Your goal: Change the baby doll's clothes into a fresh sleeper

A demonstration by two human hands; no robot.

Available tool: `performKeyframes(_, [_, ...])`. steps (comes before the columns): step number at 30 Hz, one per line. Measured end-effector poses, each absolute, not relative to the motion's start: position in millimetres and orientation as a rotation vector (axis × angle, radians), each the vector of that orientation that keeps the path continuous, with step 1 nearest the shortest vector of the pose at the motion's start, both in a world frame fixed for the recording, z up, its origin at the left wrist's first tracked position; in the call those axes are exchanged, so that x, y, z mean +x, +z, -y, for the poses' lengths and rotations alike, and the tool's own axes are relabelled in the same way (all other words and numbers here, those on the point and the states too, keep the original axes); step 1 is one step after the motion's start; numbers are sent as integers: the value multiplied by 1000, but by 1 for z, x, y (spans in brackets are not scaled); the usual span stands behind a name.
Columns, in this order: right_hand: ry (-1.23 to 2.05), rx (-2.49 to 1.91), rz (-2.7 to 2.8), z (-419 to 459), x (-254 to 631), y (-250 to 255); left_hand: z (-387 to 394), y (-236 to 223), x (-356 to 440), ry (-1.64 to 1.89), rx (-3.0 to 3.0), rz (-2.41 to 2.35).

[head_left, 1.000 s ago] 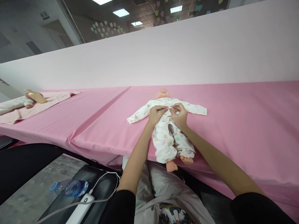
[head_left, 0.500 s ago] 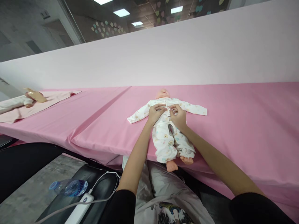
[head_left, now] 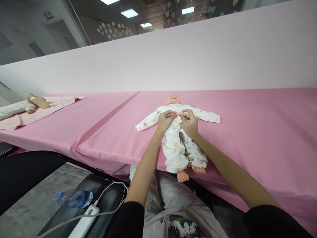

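Note:
A baby doll [head_left: 173,98] lies on its back on the pink cover, its feet toward me. It wears a white patterned baby top [head_left: 148,122] with the sleeves spread to both sides, and matching trousers [head_left: 174,148] with an opening at the crotch. Over the middle of the chest my left hand [head_left: 166,120] pinches a thin white tie string of the top. My right hand [head_left: 189,122] is closed in a pinch on the string too, its fingertips almost meeting the left ones. The fingers largely hide the string.
The pink cover [head_left: 247,132] runs up to a white partition [head_left: 173,62]. At far left, a second doll and a tan object [head_left: 39,101] lie on a pale cloth [head_left: 56,107]. A water bottle [head_left: 74,198] and a white power strip [head_left: 84,221] with cables rest on a black chair beside me.
My right fingers have shifted slightly at the chest, and the white string loop seen beside them before is now mostly hidden. The doll stays in place.

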State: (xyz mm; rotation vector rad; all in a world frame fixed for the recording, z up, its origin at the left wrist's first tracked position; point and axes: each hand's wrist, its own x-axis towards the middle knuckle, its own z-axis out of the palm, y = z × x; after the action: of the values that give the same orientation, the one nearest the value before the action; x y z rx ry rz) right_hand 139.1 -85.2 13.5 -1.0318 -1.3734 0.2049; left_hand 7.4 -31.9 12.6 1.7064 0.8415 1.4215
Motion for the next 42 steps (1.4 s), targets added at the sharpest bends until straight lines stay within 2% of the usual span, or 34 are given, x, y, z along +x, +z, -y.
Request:
performKeyframes(17, [145, -1107, 1518, 74, 139, 7, 40, 19, 8, 1399, 1759, -908])
performKeyframes(31, [284, -1161, 1521, 74, 141, 9, 33, 16, 7, 1344, 1800, -850])
performKeyframes(42, [478, -988, 1325, 64, 139, 5, 35, 19, 9, 1367, 1821, -881])
